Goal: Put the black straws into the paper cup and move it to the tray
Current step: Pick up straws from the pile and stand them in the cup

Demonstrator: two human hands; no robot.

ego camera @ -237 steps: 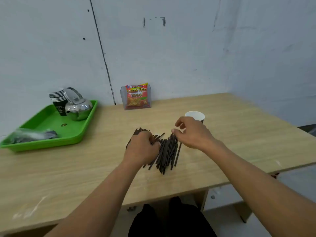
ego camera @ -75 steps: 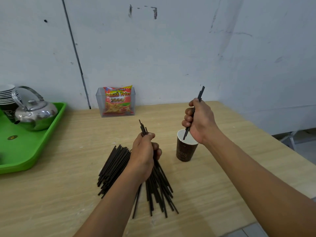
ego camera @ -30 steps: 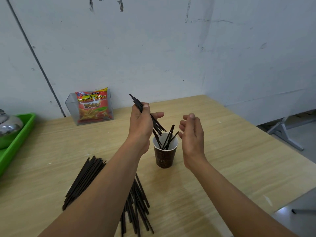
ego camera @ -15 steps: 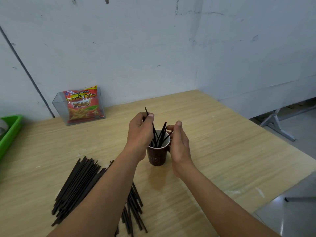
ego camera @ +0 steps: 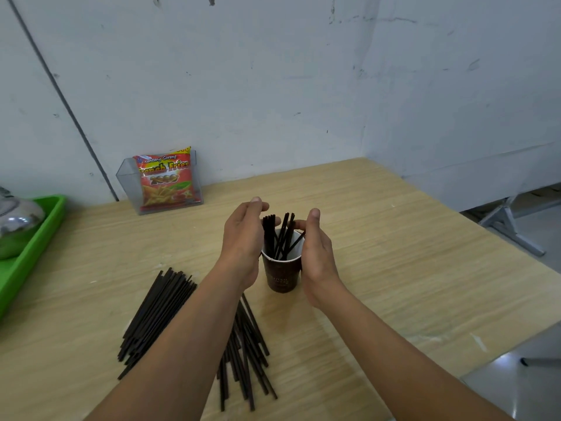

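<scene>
L hand (ego camera: 244, 238) & R hand (ego camera: 317, 256) flank the paper cup (ego camera: 280, 276) on the table (ego camera: 394, 268), fingers loose, gripping nothing. Several black straws (ego camera: 280, 235) stand inside (loose pile (ego camera: 156, 311) lies nearby); green tray (ego camera: 33, 247) well apart.

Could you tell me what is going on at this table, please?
A person is filling a cup with straws. The left hand and right hand flank the cup, which stands on the table with several straws in it. Many more lie in piles on the table. The cup is not yet on the tray.
</scene>
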